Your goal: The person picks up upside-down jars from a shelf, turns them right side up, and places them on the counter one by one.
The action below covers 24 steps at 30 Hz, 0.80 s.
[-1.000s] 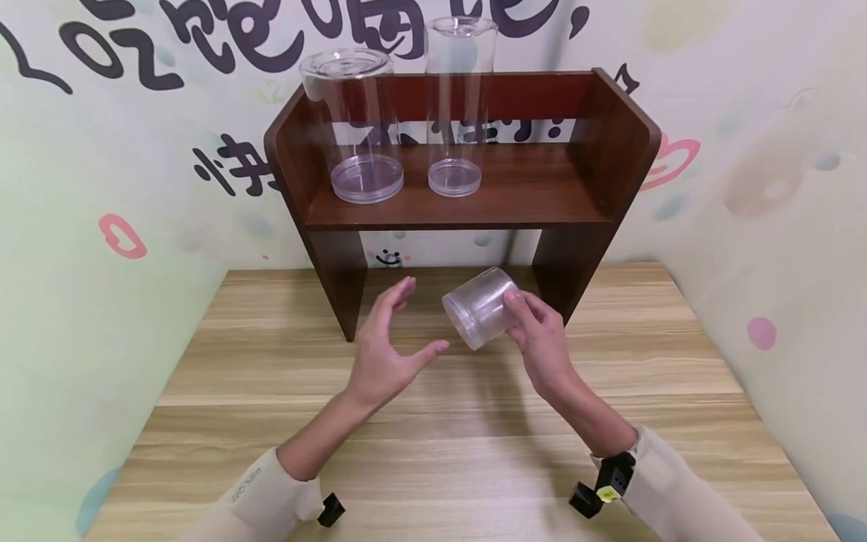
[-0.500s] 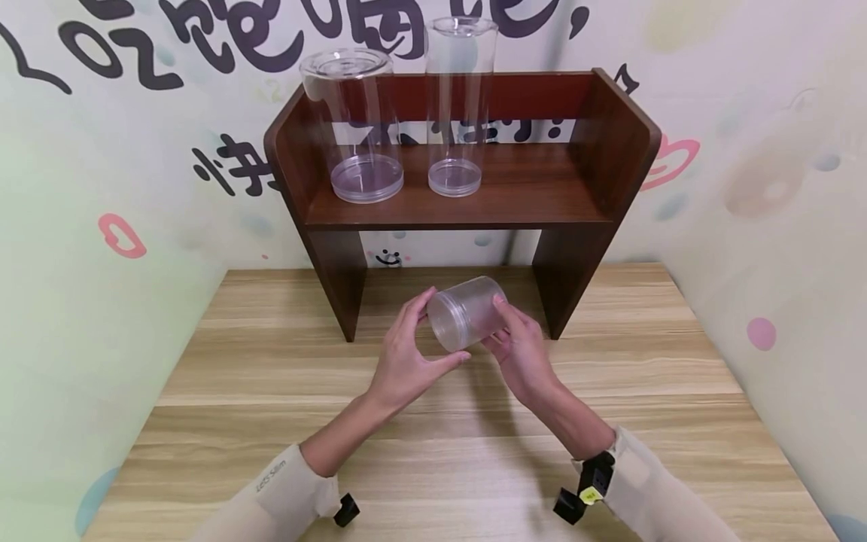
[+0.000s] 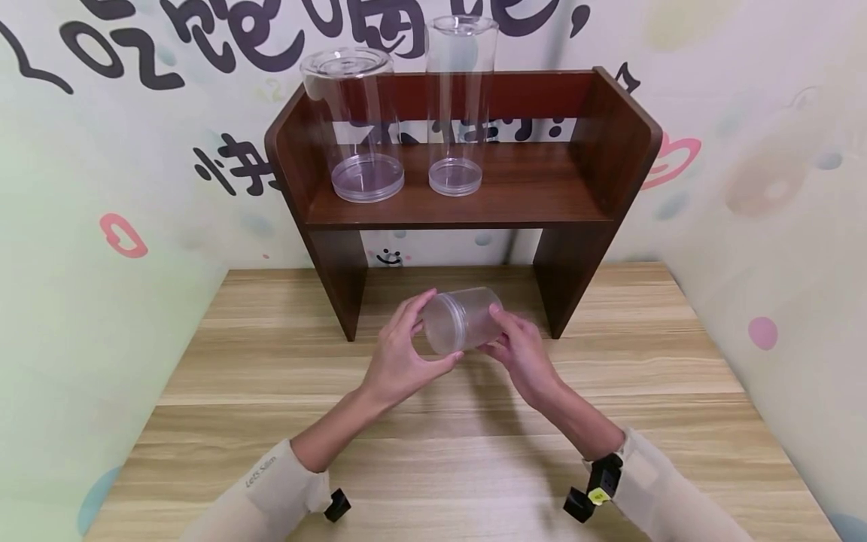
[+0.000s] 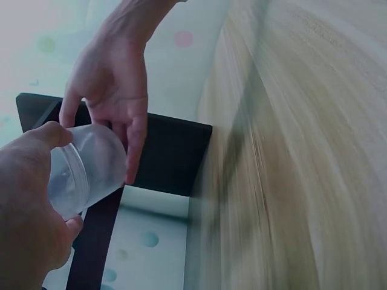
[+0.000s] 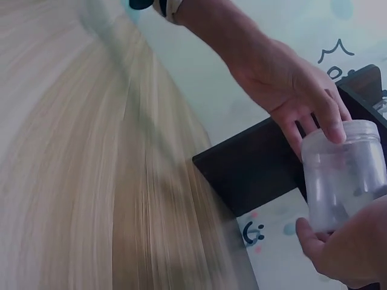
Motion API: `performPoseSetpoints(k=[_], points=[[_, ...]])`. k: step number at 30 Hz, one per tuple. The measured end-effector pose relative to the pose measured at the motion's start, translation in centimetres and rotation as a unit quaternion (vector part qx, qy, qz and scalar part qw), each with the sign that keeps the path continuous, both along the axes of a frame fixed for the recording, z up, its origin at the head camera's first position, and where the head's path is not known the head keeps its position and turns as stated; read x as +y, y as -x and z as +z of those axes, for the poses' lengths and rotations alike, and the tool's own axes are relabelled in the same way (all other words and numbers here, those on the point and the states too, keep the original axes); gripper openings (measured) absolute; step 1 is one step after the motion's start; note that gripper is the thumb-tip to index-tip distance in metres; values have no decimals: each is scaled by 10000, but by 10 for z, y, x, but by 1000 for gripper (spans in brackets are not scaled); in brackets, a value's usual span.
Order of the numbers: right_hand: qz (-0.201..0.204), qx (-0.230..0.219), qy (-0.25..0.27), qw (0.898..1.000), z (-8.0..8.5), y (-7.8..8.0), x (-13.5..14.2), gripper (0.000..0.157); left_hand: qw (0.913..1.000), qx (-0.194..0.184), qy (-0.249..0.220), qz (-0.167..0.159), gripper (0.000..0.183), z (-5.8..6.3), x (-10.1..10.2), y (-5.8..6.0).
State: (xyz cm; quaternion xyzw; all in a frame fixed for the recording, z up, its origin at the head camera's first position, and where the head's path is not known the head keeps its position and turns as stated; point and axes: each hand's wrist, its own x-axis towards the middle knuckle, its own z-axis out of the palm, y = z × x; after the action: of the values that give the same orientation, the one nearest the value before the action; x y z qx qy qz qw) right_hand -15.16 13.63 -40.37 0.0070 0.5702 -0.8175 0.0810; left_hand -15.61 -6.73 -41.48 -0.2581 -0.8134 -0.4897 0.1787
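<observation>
1. Your left hand (image 3: 398, 357) grips the small jar (image 3: 469, 320) by its lid (image 3: 442, 324).
2. Your right hand (image 3: 526, 355) holds its other end.
3. Jar's sideways, above table (image 3: 433, 459).
4. Wide jar (image 3: 355, 124), narrow jar (image 3: 457, 113) upright on brown shelf (image 3: 542, 188).

Jar (image 3: 474, 318), one: transparent, colourless cylinder, lid (image 3: 440, 325) fitted; held on its side, lid toward between eight and nine o'clock; just off head-view centre toward five.

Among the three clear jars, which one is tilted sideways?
The small jar, held between the left hand and right hand; the wide jar and the tall narrow jar both stand vertically on the shelf.
</observation>
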Motion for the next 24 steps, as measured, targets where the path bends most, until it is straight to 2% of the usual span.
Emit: performPoseSetpoints(k=[6, 9, 11, 13, 16, 19, 22, 24], points=[[355, 252, -833, 9956, -4, 0, 8, 48, 9991, -114, 400, 20, 91, 5, -8, 1], [525, 398, -1305, 9893, -4, -1, 12, 47, 9982, -146, 585, 35, 91, 9, -12, 2], [583, 530, -1760, 9812, -5, -2, 16, 46, 9972, -146, 731, 58, 90, 11, -15, 3], [608, 710, -2306, 9685, -5, -3, 20, 46, 9960, -113, 887, 84, 90, 14, -18, 4], [564, 1101, -3125, 9418, -6, -5, 27, 48, 9935, -76, 1129, 109, 91, 17, -23, 5], [484, 1482, -3640, 9183, -4, -6, 36, 49, 9906, -46, 1362, 123, 91, 19, -29, 6], [342, 1781, -3916, 9021, -1, -8, 45, 52, 9869, -43, 1606, 135, 90, 20, -36, 7], [209, 2008, -4237, 8830, 3, -10, 51, 54, 9839, -64, 1779, 143, 89, 20, -42, 7]])
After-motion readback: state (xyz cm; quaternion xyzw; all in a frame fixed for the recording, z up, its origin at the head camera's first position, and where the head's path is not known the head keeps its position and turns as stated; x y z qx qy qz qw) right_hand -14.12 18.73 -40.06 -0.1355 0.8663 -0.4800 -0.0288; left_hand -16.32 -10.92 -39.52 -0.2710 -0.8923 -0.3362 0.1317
